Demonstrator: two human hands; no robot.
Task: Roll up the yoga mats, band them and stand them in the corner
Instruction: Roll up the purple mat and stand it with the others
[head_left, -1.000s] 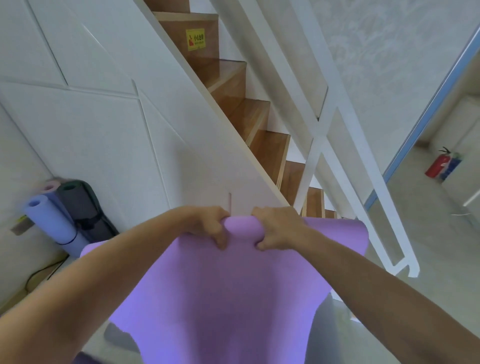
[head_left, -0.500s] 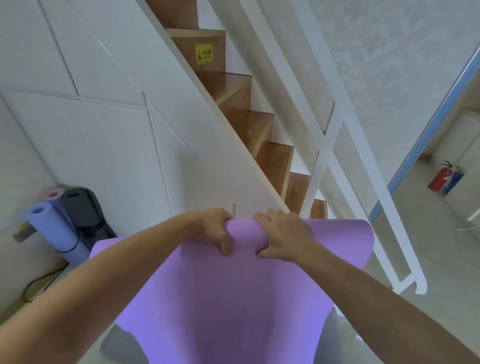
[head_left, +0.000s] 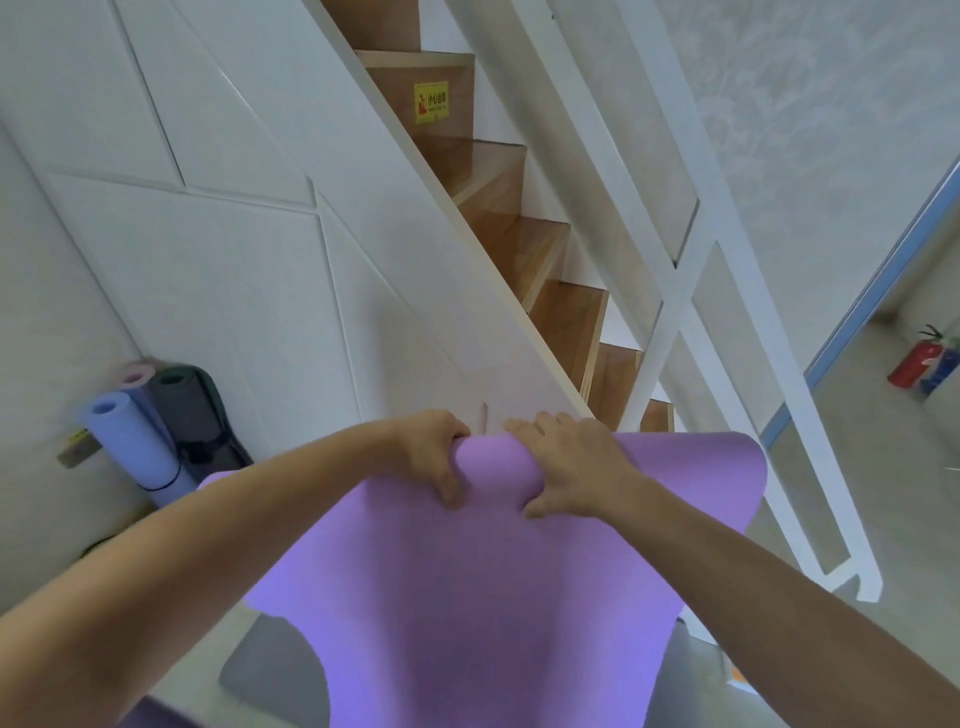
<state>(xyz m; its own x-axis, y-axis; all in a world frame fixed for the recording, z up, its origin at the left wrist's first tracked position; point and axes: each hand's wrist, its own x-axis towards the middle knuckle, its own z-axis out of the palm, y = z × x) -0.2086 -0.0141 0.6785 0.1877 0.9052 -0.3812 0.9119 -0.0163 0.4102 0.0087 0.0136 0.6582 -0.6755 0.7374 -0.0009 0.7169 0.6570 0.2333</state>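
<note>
Mat (head_left: 467, 597), purple, hangs lengthwise from top edge, long axis running down toward person. Left hand (head_left: 431, 457) and right hand (head_left: 566, 467) both grip that edge, close together at centre, equally near; corners droop. Rolled mats (head_left: 156, 426) wait in corner, left.

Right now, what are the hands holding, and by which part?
Both the left hand and the right hand grip the purple yoga mat at the middle of its top edge, side by side, bunching it.

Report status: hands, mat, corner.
Left hand and right hand both grip purple mat top edge. Mat unrolled, hanging. Three rolled mats standing in corner.
</note>
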